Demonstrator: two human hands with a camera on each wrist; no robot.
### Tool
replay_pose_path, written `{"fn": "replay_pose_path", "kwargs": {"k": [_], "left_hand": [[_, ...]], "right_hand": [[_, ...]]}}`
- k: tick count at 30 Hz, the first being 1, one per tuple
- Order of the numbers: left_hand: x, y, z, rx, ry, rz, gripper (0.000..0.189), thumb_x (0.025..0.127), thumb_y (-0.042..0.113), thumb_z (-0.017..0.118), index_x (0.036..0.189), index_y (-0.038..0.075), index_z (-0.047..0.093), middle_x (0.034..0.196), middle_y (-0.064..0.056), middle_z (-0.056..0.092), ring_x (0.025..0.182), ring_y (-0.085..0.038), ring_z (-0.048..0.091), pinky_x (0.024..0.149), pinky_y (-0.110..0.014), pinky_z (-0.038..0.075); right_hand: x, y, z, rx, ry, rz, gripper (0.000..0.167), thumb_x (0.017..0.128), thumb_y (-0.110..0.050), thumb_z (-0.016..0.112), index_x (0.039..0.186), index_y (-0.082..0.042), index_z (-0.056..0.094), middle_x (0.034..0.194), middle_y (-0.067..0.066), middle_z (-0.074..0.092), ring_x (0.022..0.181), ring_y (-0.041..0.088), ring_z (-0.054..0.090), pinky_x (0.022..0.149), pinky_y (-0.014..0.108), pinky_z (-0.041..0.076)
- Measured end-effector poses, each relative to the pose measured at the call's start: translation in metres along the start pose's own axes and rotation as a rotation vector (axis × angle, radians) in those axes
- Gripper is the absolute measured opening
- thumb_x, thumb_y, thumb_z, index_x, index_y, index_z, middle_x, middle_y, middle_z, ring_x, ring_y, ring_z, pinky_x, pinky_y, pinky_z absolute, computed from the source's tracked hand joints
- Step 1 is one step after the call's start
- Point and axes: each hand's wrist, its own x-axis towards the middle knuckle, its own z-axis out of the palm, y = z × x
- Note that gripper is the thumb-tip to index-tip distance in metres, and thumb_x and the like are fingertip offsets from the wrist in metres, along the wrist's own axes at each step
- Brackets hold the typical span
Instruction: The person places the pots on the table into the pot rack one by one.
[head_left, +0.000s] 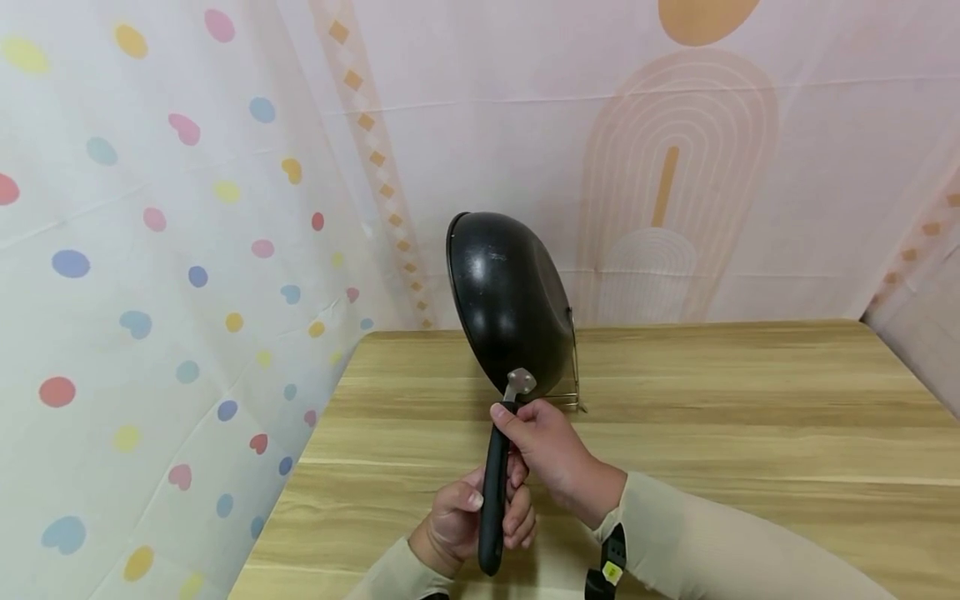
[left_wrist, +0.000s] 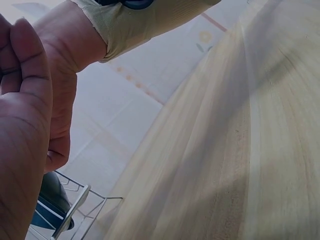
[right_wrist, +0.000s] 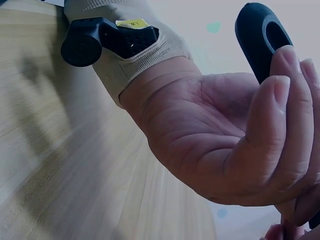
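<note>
A black wok (head_left: 510, 292) stands tilted on its side, its rounded underside and metal handle bracket (head_left: 521, 382) facing me. Its black handle (head_left: 492, 508) points down towards me. My left hand (head_left: 459, 518) grips the lower part of the handle, thumb on one side and fingers curled on the other. Higher up, close below the bracket, my right hand (head_left: 558, 454) holds the handle with its thumb laid across it. The right wrist view shows the left palm (right_wrist: 200, 135) and the holed handle end (right_wrist: 255, 40) against its fingers. The wok's inside is hidden.
A wire rack (head_left: 576, 367) stands right behind the wok, largely covered by it; its wires (left_wrist: 85, 210) also show in the left wrist view. The wood-grain table (head_left: 750, 400) runs back to a patterned curtain (head_left: 487, 125), with a dotted curtain (head_left: 172, 333) along the left.
</note>
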Motion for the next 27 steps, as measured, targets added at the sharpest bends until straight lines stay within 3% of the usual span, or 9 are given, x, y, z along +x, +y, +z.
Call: {"fn": "replay_pose_path", "kwargs": {"k": [3,13,21,24,27], "left_hand": [[-0.0005,-0.0010,-0.0008,0.009,0.004,0.006,0.035,0.093,0.027,0.049,0.126,0.021,0.043,0.101,0.011,0.066,0.090,-0.005,0.065,0.091,-0.027,0.052],[-0.0034,-0.0036,-0.0041,0.053,0.044,-0.005,0.036,0.096,0.030,0.046,0.130,0.021,0.046,0.103,0.010,0.068,0.092,-0.005,0.066,0.094,-0.028,0.053],[-0.0053,-0.0031,-0.0066,0.057,0.102,-0.007,0.032,0.098,0.027,0.045,0.127,0.017,0.053,0.112,0.007,0.074,0.097,-0.010,0.067,0.098,-0.029,0.052],[-0.0061,-0.0034,-0.0074,0.048,0.105,-0.006,0.033,0.099,0.028,0.045,0.129,0.016,0.051,0.112,0.006,0.073,0.097,-0.011,0.067,0.097,-0.029,0.052],[-0.0069,-0.0035,-0.0083,0.034,0.117,-0.011,0.033,0.101,0.031,0.045,0.130,0.016,0.051,0.112,0.005,0.073,0.097,-0.011,0.068,0.097,-0.030,0.053]], "right_hand": [[-0.0005,-0.0005,0.0004,0.030,-0.022,0.004,0.042,0.103,-0.039,0.069,0.105,-0.001,0.052,0.055,0.001,0.054,0.043,0.010,0.050,0.047,0.025,0.045],[0.0001,0.0012,0.0010,0.043,-0.014,0.003,0.042,0.103,-0.039,0.070,0.105,-0.001,0.052,0.062,0.002,0.052,0.047,0.011,0.048,0.049,0.024,0.044],[-0.0023,0.0014,0.0013,-0.035,0.056,-0.027,0.042,0.102,-0.041,0.069,0.103,-0.001,0.055,0.099,0.010,0.061,0.094,0.022,0.058,0.084,0.033,0.046],[-0.0024,0.0025,0.0003,-0.037,0.057,-0.029,0.042,0.102,-0.041,0.069,0.104,-0.001,0.055,0.097,0.009,0.061,0.091,0.022,0.058,0.081,0.034,0.047],[-0.0019,0.0042,-0.0015,-0.018,0.049,-0.026,0.041,0.103,-0.040,0.068,0.105,-0.001,0.054,0.084,0.006,0.060,0.076,0.019,0.057,0.069,0.032,0.047]]}}
